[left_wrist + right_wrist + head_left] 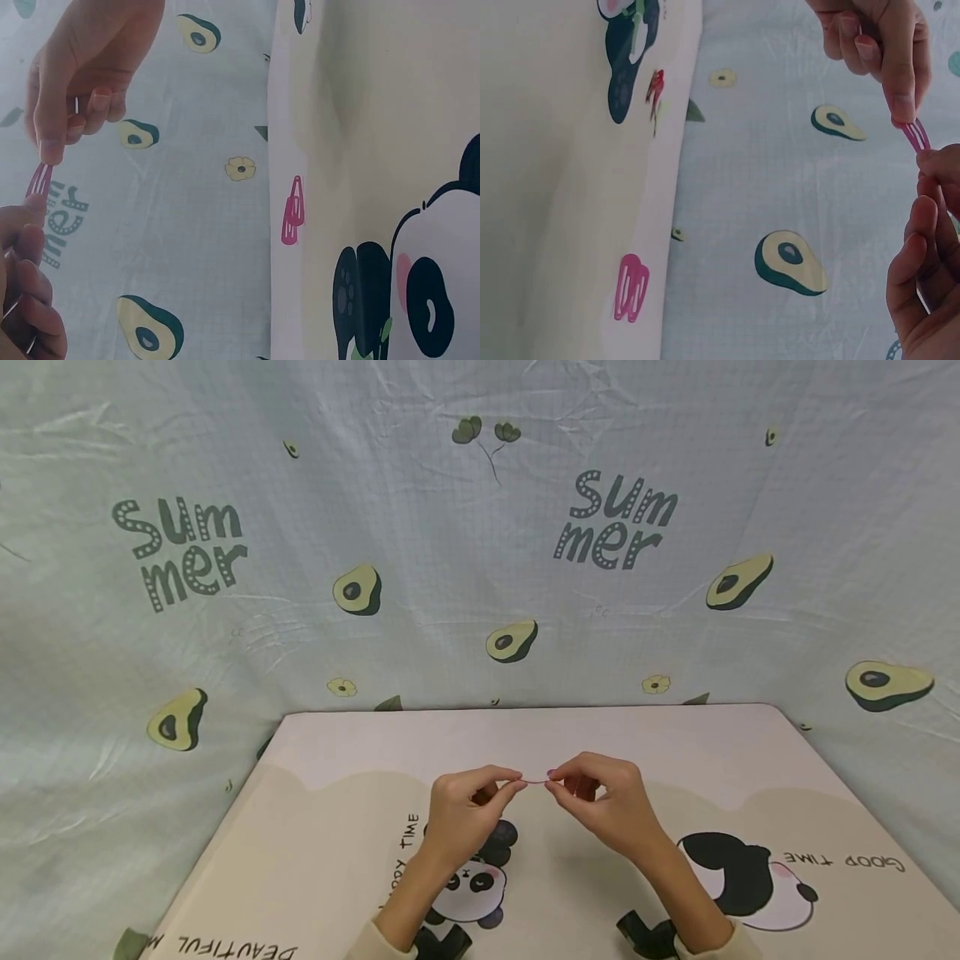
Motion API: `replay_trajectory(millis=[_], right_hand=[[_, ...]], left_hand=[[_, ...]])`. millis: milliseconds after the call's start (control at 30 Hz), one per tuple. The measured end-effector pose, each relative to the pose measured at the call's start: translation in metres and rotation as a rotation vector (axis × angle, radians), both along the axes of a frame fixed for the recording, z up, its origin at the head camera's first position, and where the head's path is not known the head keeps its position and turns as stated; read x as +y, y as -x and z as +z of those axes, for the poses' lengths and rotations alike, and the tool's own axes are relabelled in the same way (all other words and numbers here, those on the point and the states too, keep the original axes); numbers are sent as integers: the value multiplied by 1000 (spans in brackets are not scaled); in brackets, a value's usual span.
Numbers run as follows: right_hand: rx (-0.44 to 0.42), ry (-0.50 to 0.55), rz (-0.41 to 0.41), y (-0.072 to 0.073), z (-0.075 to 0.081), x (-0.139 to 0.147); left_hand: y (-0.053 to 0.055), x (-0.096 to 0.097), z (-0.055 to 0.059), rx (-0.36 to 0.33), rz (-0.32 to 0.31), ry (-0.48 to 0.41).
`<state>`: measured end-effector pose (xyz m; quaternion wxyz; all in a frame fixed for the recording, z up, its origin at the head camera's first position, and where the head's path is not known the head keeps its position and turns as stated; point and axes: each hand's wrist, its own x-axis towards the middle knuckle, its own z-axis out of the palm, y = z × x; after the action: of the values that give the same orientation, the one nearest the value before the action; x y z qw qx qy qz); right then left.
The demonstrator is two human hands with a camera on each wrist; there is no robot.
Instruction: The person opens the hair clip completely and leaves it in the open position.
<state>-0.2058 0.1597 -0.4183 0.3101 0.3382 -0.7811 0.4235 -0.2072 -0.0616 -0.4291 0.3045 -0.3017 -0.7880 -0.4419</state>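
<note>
Over the table's far part, both hands are raised with a thin pink snap hair clip (536,781) stretched between their fingertips. My left hand (468,814) pinches one end between thumb and forefinger. At the other end, the thumb and forefinger of my right hand (609,797) pinch it. Slots run along the clip (40,180) in the left wrist view, where its tip disappears under the fingers. Two more pink hair clips (632,289) lie overlapping near the table edge in the right wrist view.
A pale cover printed with pandas and lettering lies over the table (315,827). Behind the table hangs a cloth (435,527) with avocados and "summer" on it. A small red item (655,90) lies near the edge. Black devices (648,935) sit at both wrists.
</note>
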Motion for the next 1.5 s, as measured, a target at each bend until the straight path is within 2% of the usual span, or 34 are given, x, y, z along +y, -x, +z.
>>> replay_trajectory(millis=[333,733,1233,1500], right_hand=[[0,1,-58,-2,-3,-1],[52,39,-37,-3,-4,-6],[48,47,-36,-1,-6,-7],[62,41,-44,-3,-5,-7]], left_hand=[[2,3,-4,127,23,14],[2,4,-5,175,16,-13],[0,7,-6,153,39,-4],[1,7,-8,215,24,-16]])
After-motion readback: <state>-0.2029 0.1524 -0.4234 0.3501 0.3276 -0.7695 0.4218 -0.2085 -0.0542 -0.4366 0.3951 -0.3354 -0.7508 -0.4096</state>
